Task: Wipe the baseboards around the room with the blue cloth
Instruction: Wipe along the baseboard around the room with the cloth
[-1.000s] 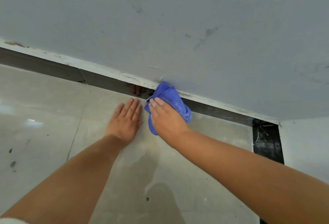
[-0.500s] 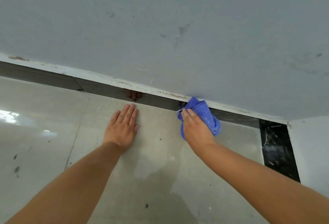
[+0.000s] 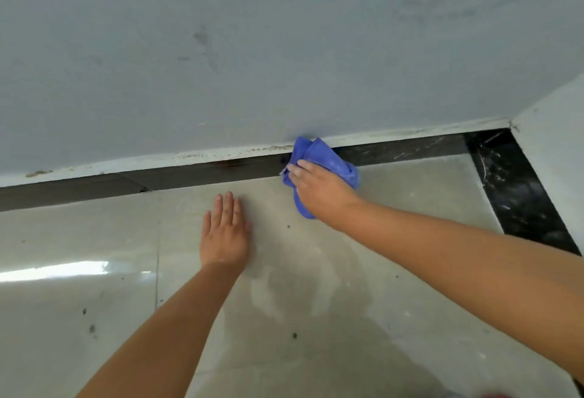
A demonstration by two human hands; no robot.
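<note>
The right hand (image 3: 322, 190) has its fingers curled over a bunched blue cloth (image 3: 319, 157), gripping it; the fingertips (image 3: 294, 171) point left and sit on the cloth's front fold, with soft, crumpled fabric bulging out beyond the knuckles and a tail of it hanging below the palm. The cloth is pressed against the baseboard (image 3: 202, 173), a dark, glossy strip running along the foot of the wall, and its upper fold reaches the pale, chipped edge where the strip meets the wall (image 3: 284, 49). The wall above the fingers is matte grey-blue, marked with faint smudges. The left hand (image 3: 225, 233) lies flat on the floor (image 3: 94, 239), fingers straight and close together, holding nothing, the tips pointing toward the baseboard and stopping short of it. It sits below and to the left of the cloth hand, apart from it. The floor under both hands is smooth, shiny beige tile with thin grout lines, a bright reflection to the left of the flat hand, and small dark specks. Right of the cloth hand, a black veined strip (image 3: 518, 195) borders the tile along the side wall.
</note>
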